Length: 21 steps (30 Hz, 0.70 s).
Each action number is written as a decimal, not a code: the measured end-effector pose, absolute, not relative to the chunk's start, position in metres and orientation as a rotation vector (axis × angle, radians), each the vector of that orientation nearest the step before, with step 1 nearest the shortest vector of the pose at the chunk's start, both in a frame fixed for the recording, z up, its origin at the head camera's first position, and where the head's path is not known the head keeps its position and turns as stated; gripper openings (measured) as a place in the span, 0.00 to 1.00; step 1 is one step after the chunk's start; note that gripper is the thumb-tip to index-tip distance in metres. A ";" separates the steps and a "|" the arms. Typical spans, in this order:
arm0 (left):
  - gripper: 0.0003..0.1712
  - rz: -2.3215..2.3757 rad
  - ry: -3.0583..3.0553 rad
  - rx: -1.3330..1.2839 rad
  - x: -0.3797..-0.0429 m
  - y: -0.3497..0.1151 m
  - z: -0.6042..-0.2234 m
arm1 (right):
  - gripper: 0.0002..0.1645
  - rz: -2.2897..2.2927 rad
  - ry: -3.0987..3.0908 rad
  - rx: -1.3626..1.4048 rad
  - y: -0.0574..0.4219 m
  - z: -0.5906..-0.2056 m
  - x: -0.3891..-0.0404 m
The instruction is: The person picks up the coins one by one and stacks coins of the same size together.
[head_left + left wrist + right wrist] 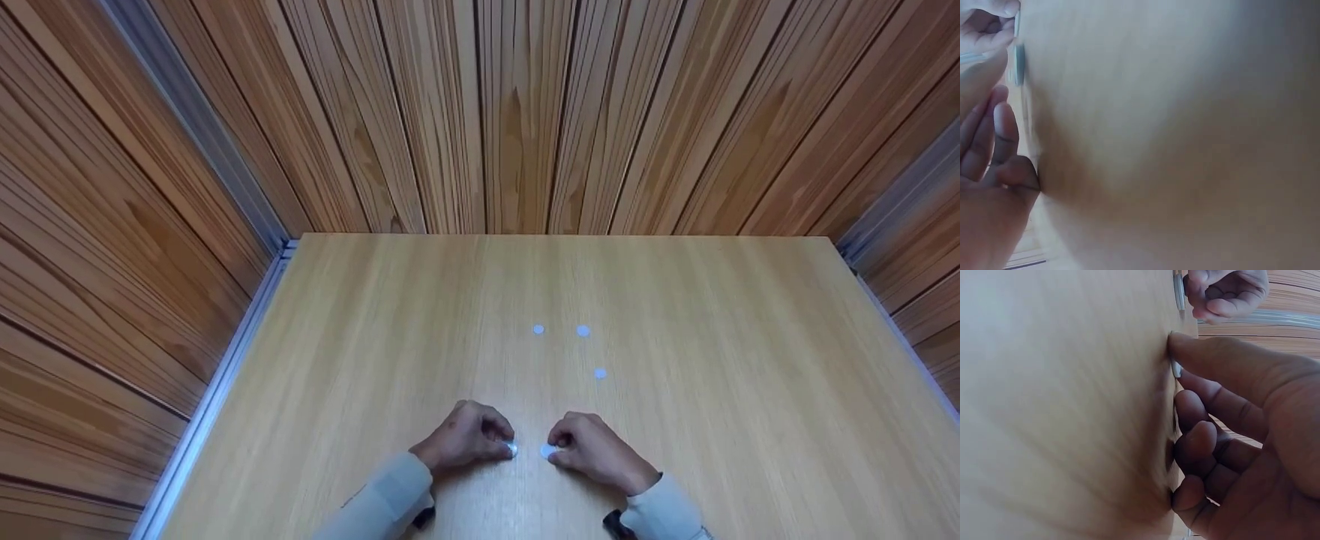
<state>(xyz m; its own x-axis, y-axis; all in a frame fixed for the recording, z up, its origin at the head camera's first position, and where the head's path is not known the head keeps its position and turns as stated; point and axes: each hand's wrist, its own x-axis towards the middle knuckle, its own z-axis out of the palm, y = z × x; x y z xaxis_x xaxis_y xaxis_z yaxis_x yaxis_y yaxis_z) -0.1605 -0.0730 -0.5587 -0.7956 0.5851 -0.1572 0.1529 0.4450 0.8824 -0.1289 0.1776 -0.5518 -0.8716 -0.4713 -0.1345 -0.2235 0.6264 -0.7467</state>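
Wood-grained table (pixel 360 337) stretches out in front of the person, boxed in by planks. Closest to us come two pale sleeves, the left sleeve (pixel 390 491) and the right sleeve (pixel 664 510), each with something dark at the wrist. Beyond them the left hand (pixel 469 435) and the right hand (pixel 596 450) face each other, near but apart, low over the wood. I see the left hand's thumb and a bent finger pinching the left disc (pixel 513 449), small and white, which looks layered from the side. Opposite, the right hand pinches the right disc (pixel 548 451), also white, at the table's surface; its other fingers are curled, their tips against the wood. Between the two discs lies a narrow gap. Farther off, to the right, sits a third disc (pixel 600 373); past it, a fourth disc (pixel 583 331) and a smaller fifth disc (pixel 538 329) lie side by side, apart. Along the left edge runs a metal rail (pixel 206 405), and behind everything rises the plank wall (pixel 517 120).
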 end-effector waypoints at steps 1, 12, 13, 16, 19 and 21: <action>0.09 1.322 2.265 0.632 -0.160 -0.071 -0.559 | 0.05 -1.102 2.545 -0.576 0.178 -0.552 -0.128; 0.12 1.326 2.360 0.559 -0.154 -0.052 -0.562 | 0.06 -1.111 2.565 -0.586 0.179 -0.554 -0.125; 0.13 1.329 2.357 0.561 -0.153 -0.051 -0.563 | 0.06 -1.109 2.561 -0.577 0.179 -0.554 -0.125; 0.12 1.337 2.359 0.588 -0.151 -0.048 -0.565 | 0.06 -1.106 2.552 -0.555 0.180 -0.554 -0.125; 0.12 1.361 2.362 0.607 -0.149 -0.044 -0.568 | 0.06 -1.113 2.550 -0.544 0.180 -0.553 -0.125; 0.11 1.372 2.377 0.610 -0.148 -0.043 -0.568 | 0.06 -1.114 2.553 -0.549 0.181 -0.553 -0.124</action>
